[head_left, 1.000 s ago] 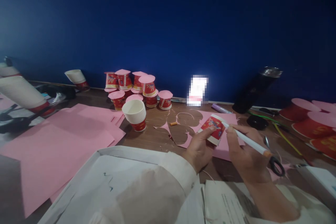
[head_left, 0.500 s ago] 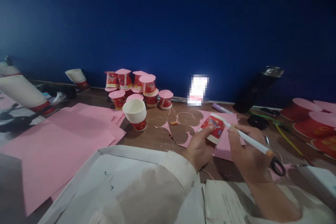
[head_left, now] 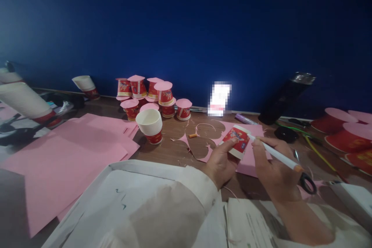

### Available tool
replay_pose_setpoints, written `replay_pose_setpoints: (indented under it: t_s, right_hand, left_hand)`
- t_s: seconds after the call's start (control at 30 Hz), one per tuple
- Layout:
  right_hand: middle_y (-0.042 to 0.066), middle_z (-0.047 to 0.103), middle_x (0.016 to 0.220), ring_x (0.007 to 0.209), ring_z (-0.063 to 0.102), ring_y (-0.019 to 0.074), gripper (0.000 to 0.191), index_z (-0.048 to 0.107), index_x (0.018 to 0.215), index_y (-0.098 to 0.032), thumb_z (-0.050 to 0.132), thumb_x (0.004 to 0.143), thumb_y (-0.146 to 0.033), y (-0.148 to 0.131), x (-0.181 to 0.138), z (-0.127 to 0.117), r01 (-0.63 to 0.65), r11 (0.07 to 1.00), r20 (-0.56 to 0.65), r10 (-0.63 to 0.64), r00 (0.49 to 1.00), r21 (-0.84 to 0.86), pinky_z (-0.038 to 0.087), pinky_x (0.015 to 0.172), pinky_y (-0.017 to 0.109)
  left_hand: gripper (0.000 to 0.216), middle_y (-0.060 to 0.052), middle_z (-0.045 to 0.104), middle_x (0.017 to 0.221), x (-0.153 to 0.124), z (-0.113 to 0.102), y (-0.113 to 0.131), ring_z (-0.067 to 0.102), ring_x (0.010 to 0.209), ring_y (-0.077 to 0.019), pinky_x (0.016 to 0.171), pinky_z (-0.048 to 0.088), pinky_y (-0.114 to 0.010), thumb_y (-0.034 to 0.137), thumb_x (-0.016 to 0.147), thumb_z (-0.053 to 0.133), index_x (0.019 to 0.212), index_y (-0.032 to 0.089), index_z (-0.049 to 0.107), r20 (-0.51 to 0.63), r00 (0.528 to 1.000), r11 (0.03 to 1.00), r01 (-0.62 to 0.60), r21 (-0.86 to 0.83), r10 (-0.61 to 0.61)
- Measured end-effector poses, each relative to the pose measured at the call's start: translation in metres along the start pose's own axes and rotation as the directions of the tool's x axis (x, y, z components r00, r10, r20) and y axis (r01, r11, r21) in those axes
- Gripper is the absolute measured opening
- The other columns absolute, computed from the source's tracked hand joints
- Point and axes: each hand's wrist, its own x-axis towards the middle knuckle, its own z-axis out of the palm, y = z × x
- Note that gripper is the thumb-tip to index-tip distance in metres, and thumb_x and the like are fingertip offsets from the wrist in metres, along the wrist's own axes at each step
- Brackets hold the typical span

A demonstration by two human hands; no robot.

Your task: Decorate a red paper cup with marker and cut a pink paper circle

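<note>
My left hand (head_left: 222,164) is closed around a small red paper cup (head_left: 238,144) with a printed pattern, which it holds tilted on its side above a pink paper sheet (head_left: 250,162). In my right hand (head_left: 277,172) is a white marker (head_left: 280,157) with an orange end; its tip is at the cup's rim edge on the right. Whether the tip touches the cup I cannot tell. The pink sheet has curved cut-outs at its left, and an orange marker cap (head_left: 192,136) lies on the table beside the scraps.
A nested stack of white-and-red cups (head_left: 149,126) stands left of my hands. Behind it are several red cups topped with pink discs (head_left: 163,86). Large pink sheets (head_left: 81,155) lie at left. A lit phone (head_left: 220,99), purple marker (head_left: 245,119), black bottle (head_left: 280,99) and scissors (head_left: 308,183) are around.
</note>
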Motion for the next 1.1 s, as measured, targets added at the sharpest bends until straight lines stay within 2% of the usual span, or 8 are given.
replay_pose_setpoints:
  t_s: [0.77,1.1]
  right_hand:
    - [0.007,0.07,0.083,0.079,0.065,0.0225,0.013,0.069,0.091,-0.019,0.063,0.092,-0.03,0.0024,-0.0006,-0.0018,-0.01,1.0,0.007,0.009,1.0,0.006,0.049,0.077,0.038]
    - [0.007,0.071,0.081,0.077,0.065,0.0227,0.014,0.07,0.09,-0.019,0.063,0.091,-0.031,0.0009,0.0003,-0.0017,-0.017,1.0,0.011,0.017,1.0,-0.017,0.049,0.075,0.037]
  left_hand:
    - [0.014,-0.01,0.078,0.092,-0.0049,0.006,0.0037,0.073,0.084,-0.0152,0.086,0.057,-0.023,0.009,0.083,0.067,0.094,0.008,0.075,-0.006,1.0,0.999,0.03,-0.041,-0.03]
    - [0.014,-0.01,0.077,0.093,-0.0029,0.0033,0.0028,0.073,0.085,-0.0161,0.09,0.055,-0.025,0.011,0.081,0.07,0.094,0.009,0.075,-0.001,0.999,0.999,0.037,-0.032,-0.037]
